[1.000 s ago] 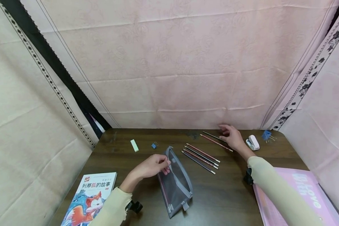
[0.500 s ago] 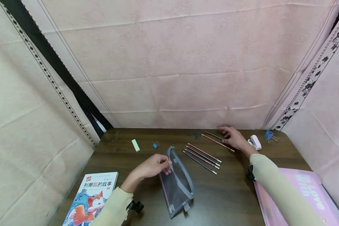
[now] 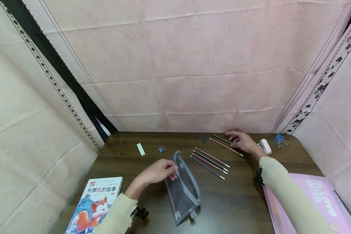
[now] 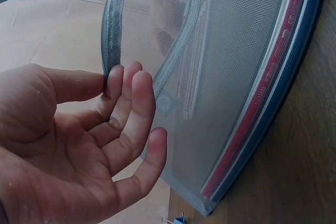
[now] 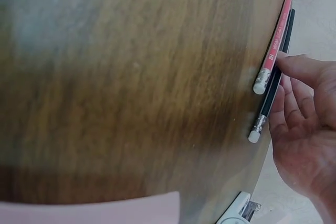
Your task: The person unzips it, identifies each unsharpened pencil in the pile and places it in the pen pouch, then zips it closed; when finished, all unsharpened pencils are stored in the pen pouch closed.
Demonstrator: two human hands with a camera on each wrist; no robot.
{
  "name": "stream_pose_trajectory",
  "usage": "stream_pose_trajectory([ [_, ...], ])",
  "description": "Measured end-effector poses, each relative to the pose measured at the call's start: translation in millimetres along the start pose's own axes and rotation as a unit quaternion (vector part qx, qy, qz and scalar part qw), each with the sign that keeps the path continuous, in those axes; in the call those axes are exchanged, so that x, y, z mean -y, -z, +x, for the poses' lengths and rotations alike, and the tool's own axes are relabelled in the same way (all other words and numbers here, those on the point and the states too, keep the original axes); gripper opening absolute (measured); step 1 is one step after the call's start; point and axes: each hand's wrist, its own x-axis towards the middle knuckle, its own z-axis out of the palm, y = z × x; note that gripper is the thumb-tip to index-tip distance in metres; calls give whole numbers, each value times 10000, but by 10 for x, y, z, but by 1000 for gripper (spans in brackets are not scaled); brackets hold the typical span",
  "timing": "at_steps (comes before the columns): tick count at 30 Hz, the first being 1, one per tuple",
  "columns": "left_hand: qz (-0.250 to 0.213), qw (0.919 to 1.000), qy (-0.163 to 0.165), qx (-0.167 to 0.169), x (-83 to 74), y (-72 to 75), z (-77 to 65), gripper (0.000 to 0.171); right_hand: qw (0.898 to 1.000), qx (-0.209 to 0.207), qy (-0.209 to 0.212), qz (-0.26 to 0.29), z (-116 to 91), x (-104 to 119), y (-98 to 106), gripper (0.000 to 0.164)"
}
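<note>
My left hand (image 3: 158,170) pinches the zipped rim of a grey mesh pencil case (image 3: 178,201) between thumb and fingertips. Its mouth gapes, and a red pencil (image 4: 262,87) and a dark one show through the mesh in the left wrist view. Near the table's far edge, my right hand (image 3: 242,143) has its thumb and fingers on either side of a black pencil (image 5: 270,95). A red pencil (image 5: 275,45) lies close alongside, its white eraser end toward me. Several more pencils (image 3: 209,161) lie in a row between the case and the right hand.
A white stapler (image 3: 264,147) and a blue binder clip (image 3: 279,139) sit at the far right. A pale green eraser (image 3: 140,149) and a smaller blue clip (image 3: 161,149) lie left of centre. A fox storybook (image 3: 95,206) and a pink folder (image 3: 307,201) flank the table.
The right hand has shifted slightly closer in around the black pencil, its thumb coming down on it. The left hand keeps its hold on the pencil case.
</note>
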Motion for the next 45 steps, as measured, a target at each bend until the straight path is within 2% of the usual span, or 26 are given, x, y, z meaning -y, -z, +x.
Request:
stream_pose_trajectory([
  [10,-33,10000,32,-21,13,-4,4,29,9997,54,-25,-220,-8,69,19,50],
  [18,64,10000,9,4,10,6,4,30,9952,107,-215,-953,-7,96,21,37],
  [25,71,10000,13,43,22,5,10,30,9920,197,-242,-1227,-1,101,10,36],
  [30,72,10000,18,40,21,-6,6,30,9873,14,-147,-1585,-12,88,-14,36],
  [34,84,10000,39,23,21,-8,-4,31,9866,-123,-153,-1623,-9,91,-38,37],
  [39,103,9999,8,11,14,5,-12,31,9881,-83,-250,-1515,-19,113,-20,36],
  [45,102,9999,-7,1,6,8,-12,30,9863,-28,-114,-1646,-6,155,-6,35],
])
